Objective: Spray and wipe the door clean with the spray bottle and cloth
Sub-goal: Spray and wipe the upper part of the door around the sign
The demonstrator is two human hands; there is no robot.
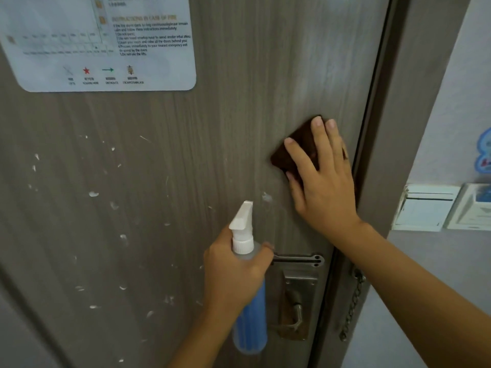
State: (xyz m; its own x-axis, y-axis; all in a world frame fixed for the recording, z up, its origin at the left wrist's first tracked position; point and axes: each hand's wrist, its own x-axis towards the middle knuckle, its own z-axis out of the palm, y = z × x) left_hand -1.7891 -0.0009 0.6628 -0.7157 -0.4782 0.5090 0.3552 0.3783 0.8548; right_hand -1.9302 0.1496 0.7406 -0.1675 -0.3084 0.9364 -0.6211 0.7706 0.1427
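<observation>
The bottle (249,296) stands nearly upright, its long axis running up and down, just left of the door handle (295,312). Its white spray head (242,219) points up and toward the door (159,181). The body is clear, filled with blue liquid, with a white collar under the head. The left hand (233,277) is the grip on it, fingers and thumb curled round the neck and upper body.

The cloth (297,152) lies flat against the door, well above the handle and near the door's right edge. It is dark brown and folded small. The right hand (321,181) presses it with straight, spread fingers, palm over its lower right part.

The door is grey-brown wood grain. White flecks and smears dot its face left of the handle, from about cloth height downward. A metal slide latch (300,259) sits just above the handle plate, touching the left hand's knuckles in view. A chain (352,306) hangs on the frame right of the handle. A fire-instruction notice (106,43) is stuck far above and left of the handle. Wall switches (425,208) sit right of the frame.
</observation>
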